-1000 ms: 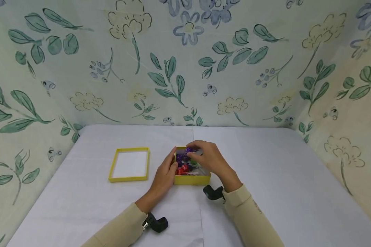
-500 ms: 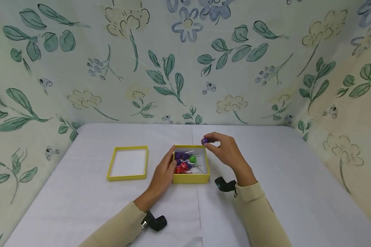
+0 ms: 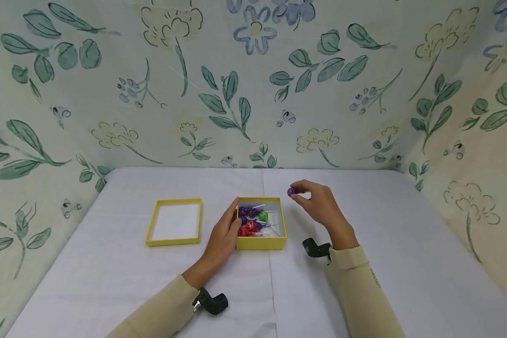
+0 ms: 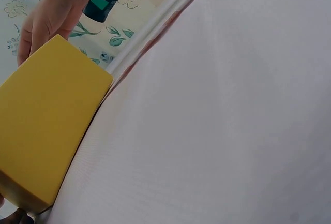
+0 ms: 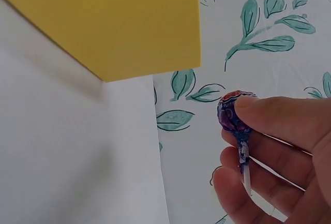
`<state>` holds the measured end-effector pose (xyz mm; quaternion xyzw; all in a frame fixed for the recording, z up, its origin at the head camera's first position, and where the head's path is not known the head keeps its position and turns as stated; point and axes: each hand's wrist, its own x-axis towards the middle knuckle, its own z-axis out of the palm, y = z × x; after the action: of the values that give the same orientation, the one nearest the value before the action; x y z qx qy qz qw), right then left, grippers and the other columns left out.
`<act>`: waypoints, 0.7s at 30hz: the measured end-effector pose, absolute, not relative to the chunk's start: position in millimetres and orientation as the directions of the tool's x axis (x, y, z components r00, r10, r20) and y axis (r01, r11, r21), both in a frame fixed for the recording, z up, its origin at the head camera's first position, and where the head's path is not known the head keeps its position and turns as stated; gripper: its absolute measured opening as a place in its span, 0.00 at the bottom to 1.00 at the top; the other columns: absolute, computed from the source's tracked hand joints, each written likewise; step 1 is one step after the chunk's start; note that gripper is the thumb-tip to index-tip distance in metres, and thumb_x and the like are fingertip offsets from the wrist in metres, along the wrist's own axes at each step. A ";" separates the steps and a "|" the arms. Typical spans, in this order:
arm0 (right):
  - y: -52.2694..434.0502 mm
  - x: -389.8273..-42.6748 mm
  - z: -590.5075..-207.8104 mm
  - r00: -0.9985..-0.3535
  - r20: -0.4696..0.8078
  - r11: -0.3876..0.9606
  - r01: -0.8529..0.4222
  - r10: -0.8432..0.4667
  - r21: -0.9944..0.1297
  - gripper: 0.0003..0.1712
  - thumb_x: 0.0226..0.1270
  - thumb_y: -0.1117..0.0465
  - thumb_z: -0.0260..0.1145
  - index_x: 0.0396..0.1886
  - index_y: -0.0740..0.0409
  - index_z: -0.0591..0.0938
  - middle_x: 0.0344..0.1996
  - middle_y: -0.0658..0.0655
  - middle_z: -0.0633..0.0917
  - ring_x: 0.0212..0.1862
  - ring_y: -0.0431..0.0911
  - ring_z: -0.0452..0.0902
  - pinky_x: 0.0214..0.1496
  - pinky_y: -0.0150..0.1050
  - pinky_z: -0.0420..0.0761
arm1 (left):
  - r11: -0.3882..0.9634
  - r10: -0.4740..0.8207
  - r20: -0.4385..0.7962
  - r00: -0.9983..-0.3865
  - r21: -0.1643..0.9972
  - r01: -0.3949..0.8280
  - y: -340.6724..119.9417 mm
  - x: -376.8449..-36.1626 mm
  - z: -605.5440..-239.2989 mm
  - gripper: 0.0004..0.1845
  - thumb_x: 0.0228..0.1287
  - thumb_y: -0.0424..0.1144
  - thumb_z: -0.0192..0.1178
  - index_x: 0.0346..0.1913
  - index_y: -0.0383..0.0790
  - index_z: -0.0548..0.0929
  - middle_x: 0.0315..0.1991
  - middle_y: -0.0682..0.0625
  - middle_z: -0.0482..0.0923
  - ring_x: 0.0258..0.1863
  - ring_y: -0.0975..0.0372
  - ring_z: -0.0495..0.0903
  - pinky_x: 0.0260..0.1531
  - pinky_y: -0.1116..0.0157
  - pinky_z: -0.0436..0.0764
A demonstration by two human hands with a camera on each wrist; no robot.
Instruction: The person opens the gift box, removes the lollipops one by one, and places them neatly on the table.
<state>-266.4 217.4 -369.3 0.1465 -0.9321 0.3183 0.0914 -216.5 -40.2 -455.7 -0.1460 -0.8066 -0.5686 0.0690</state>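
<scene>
Farthest left on the white surface (image 3: 110,263) lay the yellow lid (image 3: 175,222), upside down with its pale inside showing — set well apart from the box, presumably so it stayed out of the way of both hands. Next came the left hand (image 3: 224,233), resting with fairly straight fingers against the left wall of the open yellow box (image 3: 262,242), thumb near the rim; it gripped nothing, and the contact looked meant to keep the light box from sliding. Inside the box lay a small heap of wrapped lollipops (image 3: 253,220) in purple, red and green, their white sticks pointing various ways. To the right of the box, raised clear of the surface, the right hand (image 3: 318,204) pinched a purple lollipop (image 3: 293,191) — the wrist view showed the thumb pressed on the wrapped head (image 5: 234,113) while curled fingers steadied the white stick beneath, a hold that kept the sweet from turning. Floral wallpaper (image 3: 253,84) closed the scene behind and at both sides.
</scene>
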 end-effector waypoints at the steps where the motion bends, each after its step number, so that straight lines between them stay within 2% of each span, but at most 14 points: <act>1: 218.6 -267.5 -370.4 -0.940 0.265 0.759 -0.330 -0.213 -0.562 0.17 0.66 0.60 0.66 0.53 0.58 0.82 0.45 0.55 0.85 0.51 0.53 0.78 0.55 0.53 0.78 | 0.311 0.156 0.278 -0.948 0.897 0.314 -40.3 -217.1 -455.7 0.29 0.77 0.38 0.41 0.76 0.58 0.51 0.74 0.59 0.51 0.72 0.63 0.53 0.70 0.57 0.55; 10: 227.7 -274.6 -381.8 -0.960 0.204 0.778 -0.274 -0.190 -0.566 0.17 0.65 0.61 0.67 0.53 0.58 0.81 0.46 0.56 0.85 0.52 0.52 0.77 0.58 0.54 0.75 | 0.313 0.147 0.264 -0.953 0.902 0.298 -39.8 -218.0 -456.1 0.30 0.76 0.37 0.42 0.76 0.55 0.52 0.74 0.59 0.51 0.72 0.62 0.54 0.70 0.57 0.55; 21: 237.5 -281.6 -397.8 -0.970 0.169 0.794 -0.241 -0.176 -0.558 0.17 0.64 0.63 0.68 0.53 0.59 0.82 0.47 0.57 0.84 0.52 0.53 0.75 0.57 0.52 0.75 | 0.314 0.145 0.264 -0.953 0.902 0.298 -39.6 -216.0 -455.0 0.29 0.76 0.38 0.42 0.76 0.58 0.52 0.74 0.59 0.52 0.71 0.62 0.56 0.70 0.59 0.56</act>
<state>-281.6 237.5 -397.8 0.1102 -0.9456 0.3014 0.0540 -216.0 -39.6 -455.0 -0.1370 -0.8078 -0.5695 0.0670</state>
